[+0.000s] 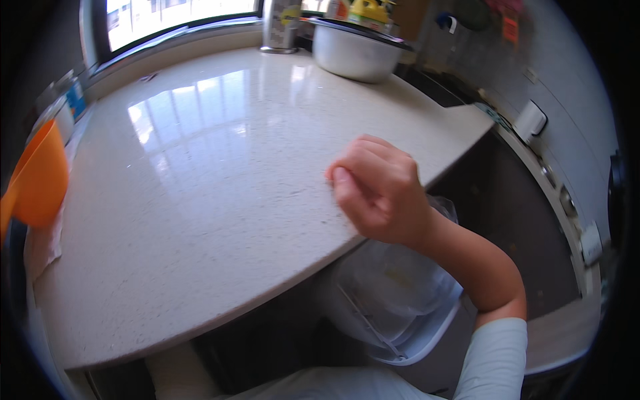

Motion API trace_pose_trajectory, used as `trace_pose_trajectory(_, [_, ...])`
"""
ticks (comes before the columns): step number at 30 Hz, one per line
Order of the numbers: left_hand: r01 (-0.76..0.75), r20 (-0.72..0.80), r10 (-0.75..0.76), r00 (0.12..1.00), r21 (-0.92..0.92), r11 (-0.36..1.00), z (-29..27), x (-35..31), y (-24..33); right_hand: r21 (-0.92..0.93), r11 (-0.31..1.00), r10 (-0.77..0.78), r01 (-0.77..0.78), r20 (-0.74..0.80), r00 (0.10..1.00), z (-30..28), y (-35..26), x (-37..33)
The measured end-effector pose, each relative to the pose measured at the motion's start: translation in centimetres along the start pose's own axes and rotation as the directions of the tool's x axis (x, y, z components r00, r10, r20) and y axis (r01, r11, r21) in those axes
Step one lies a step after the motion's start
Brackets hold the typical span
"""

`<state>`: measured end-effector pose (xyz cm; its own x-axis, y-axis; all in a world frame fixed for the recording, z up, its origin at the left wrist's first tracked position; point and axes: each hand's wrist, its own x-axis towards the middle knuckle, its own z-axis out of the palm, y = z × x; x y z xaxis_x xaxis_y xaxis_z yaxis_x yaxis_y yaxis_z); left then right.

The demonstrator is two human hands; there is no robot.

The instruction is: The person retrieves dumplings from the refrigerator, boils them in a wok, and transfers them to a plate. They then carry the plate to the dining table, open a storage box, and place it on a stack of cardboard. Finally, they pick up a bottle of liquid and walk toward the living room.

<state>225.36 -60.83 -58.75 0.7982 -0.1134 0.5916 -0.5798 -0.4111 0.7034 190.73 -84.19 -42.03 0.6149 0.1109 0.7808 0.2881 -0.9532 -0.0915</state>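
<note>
My right hand (381,188) is closed in a fist above the right part of a pale speckled countertop (220,220), close to its front edge. The fingers curl inward with the thumb along their side, so whatever they may hold is hidden. Whether the fist touches the surface I cannot tell. Below my right wrist, beside the counter, stands a white bin (427,343) with a clear plastic bag (407,280) in its opening. My left hand is out of the picture.
An orange dipper (43,177) sits at the counter's left edge, near bottles (72,93). At the back are a large metal pot (357,53), a cylindrical canister (280,27) and a yellow bottle (368,13). A white kettle (531,122) stands on the far-right counter.
</note>
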Motion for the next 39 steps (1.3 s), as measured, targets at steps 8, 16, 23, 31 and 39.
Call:
trace_pose_trajectory(8, [-0.008,0.022,0.008,1.0,0.004,1.0,0.0,0.8,-0.2,-0.099,0.995,-0.038,0.032,-0.065,0.997,0.1,0.7,-1.0])
trace_pose_trajectory(16, [0.008,0.018,-0.008,1.0,-0.005,1.0,-1.1,0.9,-0.4,-0.103,0.994,-0.049,0.046,-0.033,0.998,0.2,0.6,-1.1])
trace_pose_trajectory(23, [0.026,-0.015,-0.027,1.0,-0.048,0.998,-2.3,0.3,0.1,-0.059,0.994,-0.086,0.089,0.05,0.995,-0.5,0.3,-0.7])
trace_pose_trajectory(31, [0.053,-0.045,-0.062,0.997,-0.183,0.982,-4.3,-1.7,2.1,-0.009,0.997,-0.077,0.077,-0.03,0.997,0.0,0.9,-0.1])
trace_pose_trajectory(39, [0.161,0.156,-0.322,0.934,-0.987,-0.013,-6.7,-7.7,4.4,0.004,0.998,0.06,-0.06,0.115,0.992,-0.7,-0.8,1.6])
